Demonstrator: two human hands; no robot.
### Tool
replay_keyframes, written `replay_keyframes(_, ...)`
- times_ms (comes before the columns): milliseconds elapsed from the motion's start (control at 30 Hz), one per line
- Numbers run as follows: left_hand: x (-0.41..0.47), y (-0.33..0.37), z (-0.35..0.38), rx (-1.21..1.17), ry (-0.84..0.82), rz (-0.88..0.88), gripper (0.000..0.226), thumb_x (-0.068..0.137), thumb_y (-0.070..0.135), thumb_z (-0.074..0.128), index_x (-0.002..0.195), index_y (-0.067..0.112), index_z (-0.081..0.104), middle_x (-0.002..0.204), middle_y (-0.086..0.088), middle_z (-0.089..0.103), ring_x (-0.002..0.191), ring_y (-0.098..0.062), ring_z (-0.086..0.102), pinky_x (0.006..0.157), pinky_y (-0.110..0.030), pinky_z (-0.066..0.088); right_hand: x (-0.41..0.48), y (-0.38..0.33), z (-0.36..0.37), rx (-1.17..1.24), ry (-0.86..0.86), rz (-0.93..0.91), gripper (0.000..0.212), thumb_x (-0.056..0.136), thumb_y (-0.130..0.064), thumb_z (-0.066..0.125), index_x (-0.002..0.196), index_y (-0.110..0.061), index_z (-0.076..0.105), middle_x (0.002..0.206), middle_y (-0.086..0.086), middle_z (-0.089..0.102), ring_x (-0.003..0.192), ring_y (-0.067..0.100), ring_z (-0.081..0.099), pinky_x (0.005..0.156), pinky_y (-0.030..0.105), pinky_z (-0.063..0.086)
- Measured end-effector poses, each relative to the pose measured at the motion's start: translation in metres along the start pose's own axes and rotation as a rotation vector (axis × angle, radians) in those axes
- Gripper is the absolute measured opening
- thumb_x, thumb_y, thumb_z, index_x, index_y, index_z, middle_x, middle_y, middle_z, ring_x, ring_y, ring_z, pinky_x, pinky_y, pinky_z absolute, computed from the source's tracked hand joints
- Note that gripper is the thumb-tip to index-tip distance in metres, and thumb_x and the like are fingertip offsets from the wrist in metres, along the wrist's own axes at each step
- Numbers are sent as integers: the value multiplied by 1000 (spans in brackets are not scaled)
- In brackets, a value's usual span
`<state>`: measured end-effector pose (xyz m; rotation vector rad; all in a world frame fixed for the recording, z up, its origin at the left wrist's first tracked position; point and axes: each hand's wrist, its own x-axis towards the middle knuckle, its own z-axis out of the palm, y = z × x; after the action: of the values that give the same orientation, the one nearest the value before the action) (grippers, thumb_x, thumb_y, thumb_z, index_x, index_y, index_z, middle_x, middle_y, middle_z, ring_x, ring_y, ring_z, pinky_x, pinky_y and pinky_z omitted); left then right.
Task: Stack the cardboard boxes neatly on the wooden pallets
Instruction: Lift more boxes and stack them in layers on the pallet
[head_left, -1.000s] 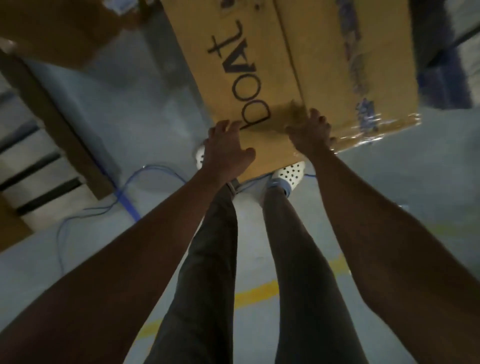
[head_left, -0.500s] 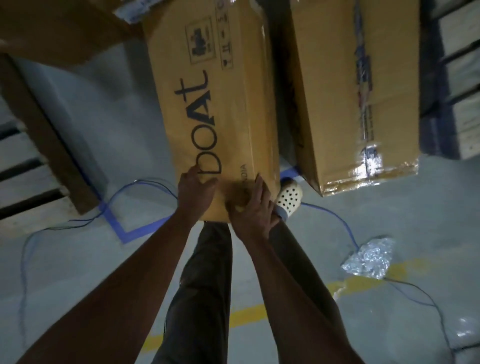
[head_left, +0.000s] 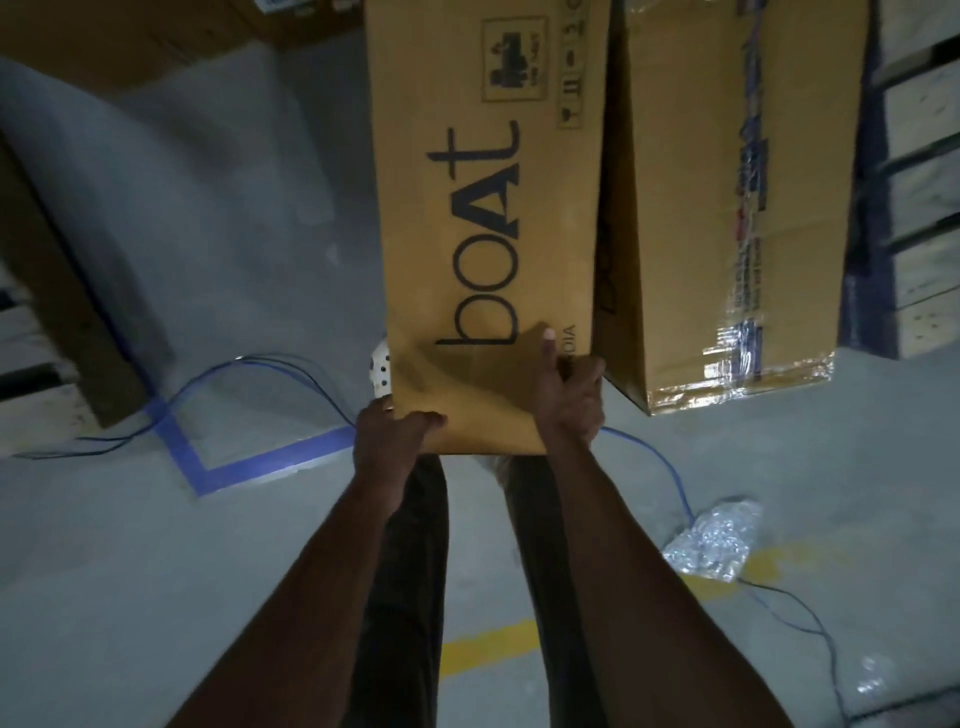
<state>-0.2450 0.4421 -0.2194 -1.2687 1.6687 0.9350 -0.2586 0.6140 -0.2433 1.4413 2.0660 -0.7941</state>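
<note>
Your left grip (head_left: 395, 436) clasped the near left corner of the long brown "boAt" cardboard box (head_left: 483, 208), your right grip (head_left: 569, 395) clutched its near right edge; a taped brown cardboard box (head_left: 737, 208) sat just right of that grip.

In the middle, 2 boxes side by side: left box (head_left: 488, 223) close against right box (head_left: 727, 208). At the near end of the left box, left hand (head_left: 389, 436) gripping its left corner, right hand (head_left: 569, 395) its right corner. Left pallet (head_left: 67, 322) far left, right pallet (head_left: 924, 104) beyond the right box. On the floor (head_left: 156, 571), plastic wrap (head_left: 711, 540) near right.
</note>
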Motion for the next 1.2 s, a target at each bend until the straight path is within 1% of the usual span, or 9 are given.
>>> replay_keyframes(233, -112, 38, -12, 3, 401, 340, 62, 57, 35, 59, 113, 11, 69, 104, -6, 67, 99, -31, 64, 86, -39, 50, 5, -36, -45, 69, -16, 20, 99, 82, -92, 28, 153, -22, 34, 153, 13, 45, 139, 40, 42, 114, 60, 28)
replay_keyframes(433, -203, 37, -15, 189, 593, 811, 29, 76, 30, 58, 98, 14, 70, 92, -3, 61, 87, -22, 54, 85, -36, 35, -25, -27, -72, 316, -546, 242, 109, 76, -92, 46, 156, -19, 34, 152, 10, 43, 137, 36, 43, 117, 56, 32)
replay_keyframes(567, -187, 28, -2, 347, 431, 1056, 31, 85, 33, 60, 112, 23, 73, 117, 5, 70, 105, -22, 54, 97, -43, 32, -51, 10, -66, 342, -738, 207, 59, 99, -66, 46, 99, -18, 79, 98, -1, 77, 95, 11, 72, 96, 34, 51)
replay_keyframes(633, -164, 18, 3, 391, 294, 1093, 41, 85, 29, 57, 124, 23, 68, 136, 5, 63, 117, -23, 49, 103, -46, 30, -65, 25, -59, 377, -757, 186, 45, 113, -31, 29, 90, -27, 67, 76, -16, 71, 66, -10, 67, 70, 15, 51)
replay_keyframes(733, -148, -9, 3, 375, 150, 1070, 56, 78, 32, 50, 131, 18, 63, 143, 0, 57, 125, -25, 44, 105, -46, 28, -85, 33, -51, 470, -739, 195, 22, 107, -42, 45, 111, -27, 60, 107, -4, 68, 87, 1, 69, 77, 24, 55)
replay_keyframes(867, -135, -56, -8, 330, 60, 1099, 63, 77, 30, 52, 135, 5, 59, 145, -11, 53, 133, -33, 45, 110, -49, 33, -87, 50, -32, 702, -607, 335, 84, 74, -71, 77, 138, -21, 56, 129, 10, 69, 115, 29, 68, 101, 48, 53)
replay_keyframes(1033, -121, -38, -48, 125, 267, 1061, 25, 85, 13, 71, 110, 11, 73, 109, -6, 72, 101, -22, 63, 92, -45, 50, -134, 9, -52, 507, -534, 98, 32, 97, -52, 59, 117, -28, 66, 128, 4, 68, 119, 26, 62, 106, 45, 49)
replay_keyframes(1133, -100, -41, -96, 164, 759, 655, 41, 86, 25, 59, 124, 11, 65, 123, -12, 67, 115, -31, 59, 100, -46, 46, -145, -1, -60, 418, -446, 68, 29, 96, -60, 54, 116, -39, 53, 130, -7, 58, 121, 22, 53, 99, 37, 42)
replay_keyframes(1200, -91, -56, -122, 10, 785, 203, 66, 81, 37, 61, 140, 10, 52, 141, -13, 55, 131, -33, 48, 108, -45, 38, -150, 1, -59, 393, -384, 44, 27, 97, -60, 51, 116, -41, 52, 125, -9, 57, 118, 21, 53, 90, 33, 41)
